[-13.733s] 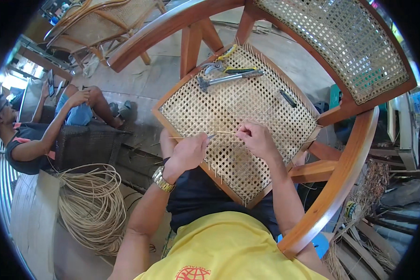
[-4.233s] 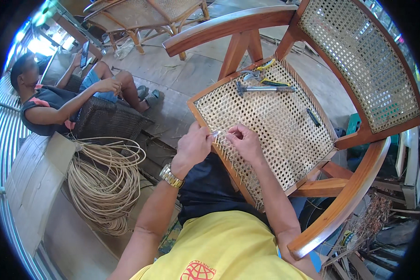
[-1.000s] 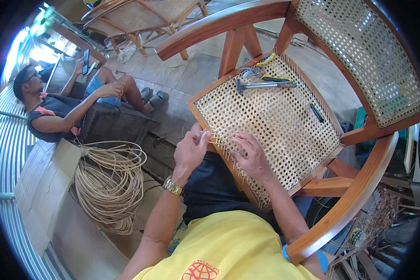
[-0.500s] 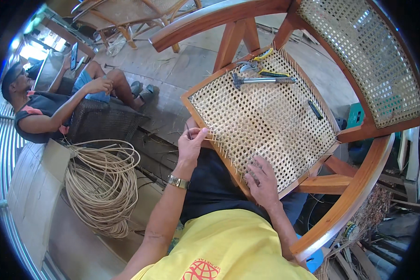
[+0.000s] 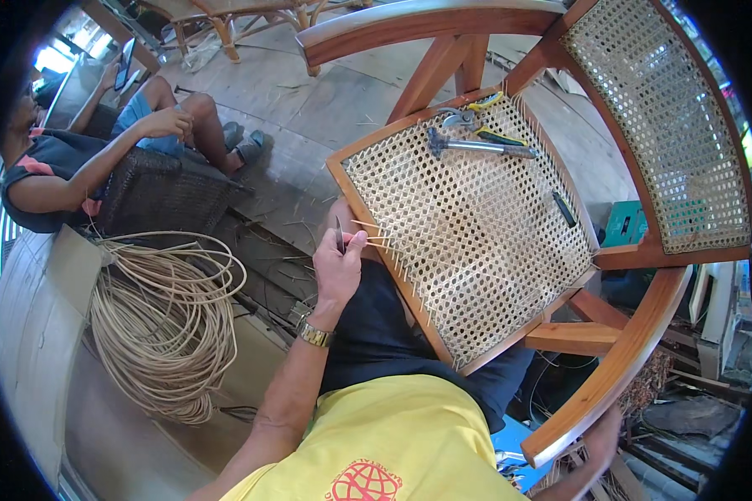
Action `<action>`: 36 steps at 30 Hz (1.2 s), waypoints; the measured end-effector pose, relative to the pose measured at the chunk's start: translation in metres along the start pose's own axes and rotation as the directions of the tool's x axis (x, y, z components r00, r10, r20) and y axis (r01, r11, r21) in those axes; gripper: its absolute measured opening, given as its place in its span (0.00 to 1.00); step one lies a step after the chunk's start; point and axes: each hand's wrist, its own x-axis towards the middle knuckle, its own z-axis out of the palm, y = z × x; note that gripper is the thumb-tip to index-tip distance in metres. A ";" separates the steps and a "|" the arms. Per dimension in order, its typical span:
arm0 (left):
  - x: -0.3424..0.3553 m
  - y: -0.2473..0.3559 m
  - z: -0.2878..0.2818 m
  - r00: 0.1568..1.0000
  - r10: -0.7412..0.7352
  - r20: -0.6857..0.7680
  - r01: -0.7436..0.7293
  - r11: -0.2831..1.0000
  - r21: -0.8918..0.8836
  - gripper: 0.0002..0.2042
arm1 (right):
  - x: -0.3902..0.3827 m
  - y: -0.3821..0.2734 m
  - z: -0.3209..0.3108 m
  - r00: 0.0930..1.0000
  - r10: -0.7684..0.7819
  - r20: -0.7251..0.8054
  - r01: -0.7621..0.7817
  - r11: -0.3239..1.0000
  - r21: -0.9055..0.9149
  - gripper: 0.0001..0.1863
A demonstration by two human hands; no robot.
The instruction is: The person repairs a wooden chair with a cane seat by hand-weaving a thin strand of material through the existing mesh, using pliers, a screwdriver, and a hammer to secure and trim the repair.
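Note:
A wooden armchair frame with a woven cane seat (image 5: 476,242) rests tilted across my lap. Along its left edge stick out several short cane ends (image 5: 398,265). My left hand (image 5: 337,271) is closed at that edge, pinching a thin dark pointed tool (image 5: 340,235) whose exact kind I cannot make out. My right hand (image 5: 603,434) is low on the right, beyond the chair's curved armrest (image 5: 622,371), blurred with its fingers unclear. On the cane lie a hammer (image 5: 485,148), a cutter with yellow-and-black handles (image 5: 497,135) and a small dark green tool (image 5: 564,210).
A large coil of rattan (image 5: 167,326) lies at left beside a pale board (image 5: 46,292). Another person (image 5: 67,171) sits in a dark wicker chair (image 5: 171,192). A blue container (image 5: 510,442) holds tools by my right side. Scrap wood (image 5: 668,459) is piled at lower right.
My right hand has left the cane seat and gone down to the right, past the armrest. The left hand keeps its pinch on the dark tool. The whole view has shifted slightly.

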 end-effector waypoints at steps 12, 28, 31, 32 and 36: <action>0.015 -0.011 0.007 0.987 -0.039 0.156 0.059 0.990 -0.126 0.09 | 0.009 -0.304 0.013 0.416 -0.715 0.562 0.881 0.164 -0.444 0.21; -0.036 0.007 -0.005 0.878 0.442 0.183 -0.468 0.873 0.137 0.06 | 0.149 -0.292 0.340 0.272 -0.426 0.863 0.953 0.241 -0.182 0.12; -0.041 0.006 -0.006 0.835 0.486 0.259 -0.538 0.819 0.199 0.09 | 0.135 -0.284 0.357 0.389 -0.395 0.832 0.899 0.360 -0.249 0.20; -0.043 0.007 -0.006 0.823 0.483 0.298 -0.549 0.810 0.206 0.10 | 0.128 -0.283 0.361 0.458 -0.390 0.799 0.868 0.392 -0.306 0.23; -0.043 0.001 -0.003 0.804 0.493 0.332 -0.575 0.788 0.222 0.09 | 0.115 -0.264 0.376 0.514 -0.468 0.719 0.855 0.343 -0.388 0.31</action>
